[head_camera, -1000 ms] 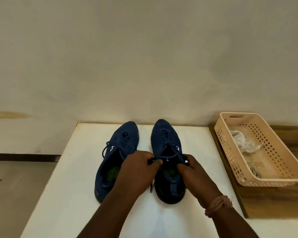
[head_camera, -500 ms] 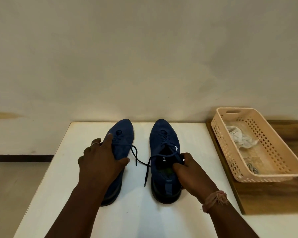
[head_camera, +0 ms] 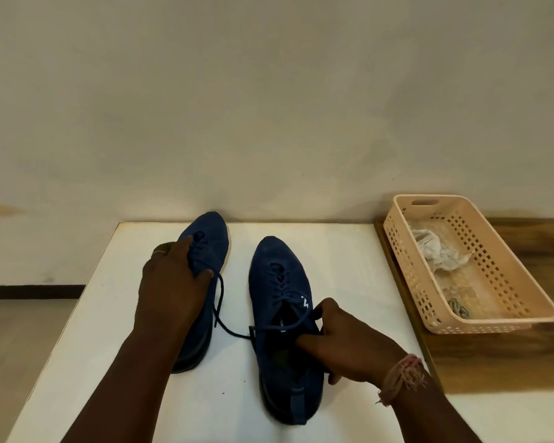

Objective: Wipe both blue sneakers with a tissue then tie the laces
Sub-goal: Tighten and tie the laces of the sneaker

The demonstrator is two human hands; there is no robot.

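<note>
2 dark blue knit sneakers sit toes-to-wall on the white rectangular table (head_camera: 339, 251). The left hand (head_camera: 170, 289) is draped over the left blue sneaker (head_camera: 210, 238), fingers curled round its laced middle and gripping it. The right hand (head_camera: 349, 342) pinches the collar of the right blue sneaker (head_camera: 277, 282) at its opening. A loose dark blue lace (head_camera: 219, 302) trails across the table between both shoes, untied. Off to the right, a peach perforated plastic basket (head_camera: 509, 292) on the wooden surface holds a crumpled white tissue (head_camera: 435, 254).
</note>
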